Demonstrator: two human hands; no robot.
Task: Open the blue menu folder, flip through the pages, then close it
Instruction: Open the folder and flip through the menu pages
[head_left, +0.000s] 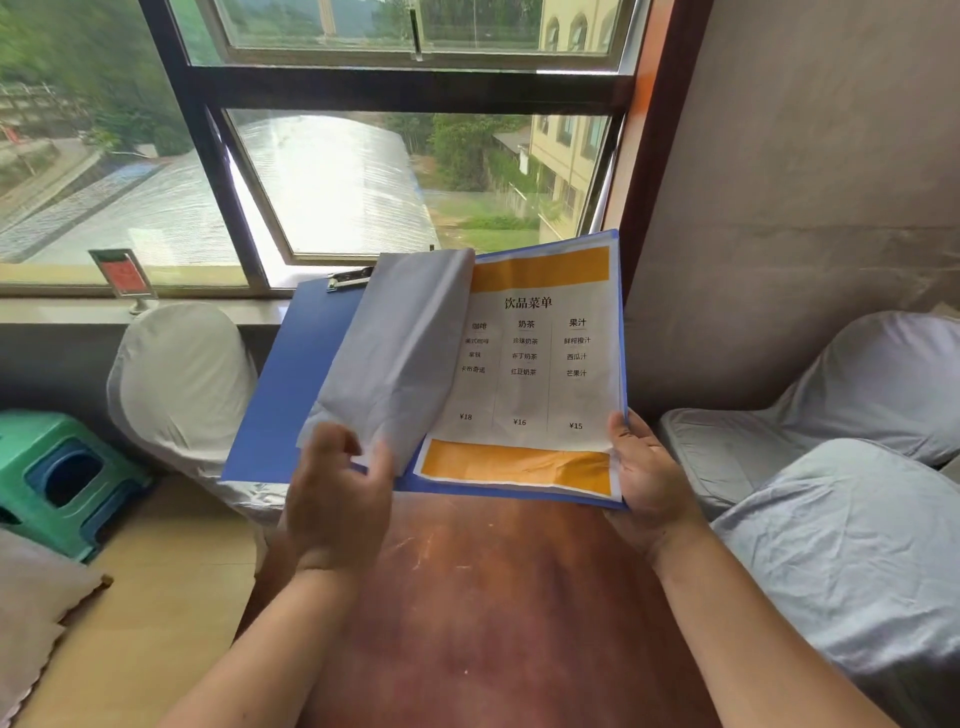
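Note:
The blue menu folder (291, 384) is open and held up above the table, tilted toward me. Its right side shows a drinks menu page (540, 364) with orange bands at top and bottom. A white page (400, 353) stands arched mid-turn over the spine, its blank back facing me. My left hand (337, 493) pinches the bottom corner of that page. My right hand (649, 478) grips the folder's lower right corner, thumb on the page edge. A metal clip (348, 279) sits at the top of the left cover.
A reddish-brown wooden table (493, 597) lies under my arms. White-covered chairs stand at left (176, 384) and right (852, 545). Green and blue plastic stools (62, 473) are stacked at far left. A small sign holder (124, 278) stands on the window sill.

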